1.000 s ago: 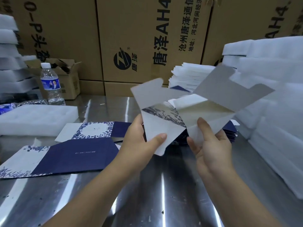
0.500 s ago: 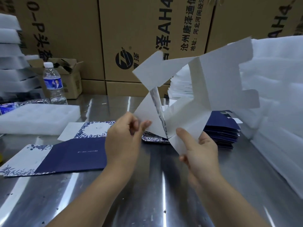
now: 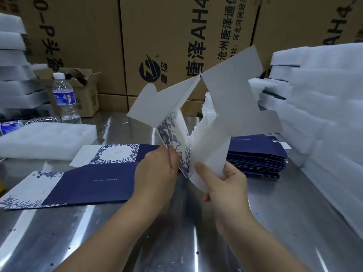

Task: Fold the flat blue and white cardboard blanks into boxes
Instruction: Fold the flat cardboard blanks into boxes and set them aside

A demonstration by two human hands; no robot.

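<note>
Blank folded tighter between both hands

Left hand and right hand raised, each grip pinched closed.

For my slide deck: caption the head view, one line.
Left hand and right hand fold a cardboard blank above a steel table.

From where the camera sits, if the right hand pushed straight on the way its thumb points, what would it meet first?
The right hand already grips the half-folded blank, so it would press into that. Beyond, probably the stack of flat blue blanks; depth is unclear.
</note>
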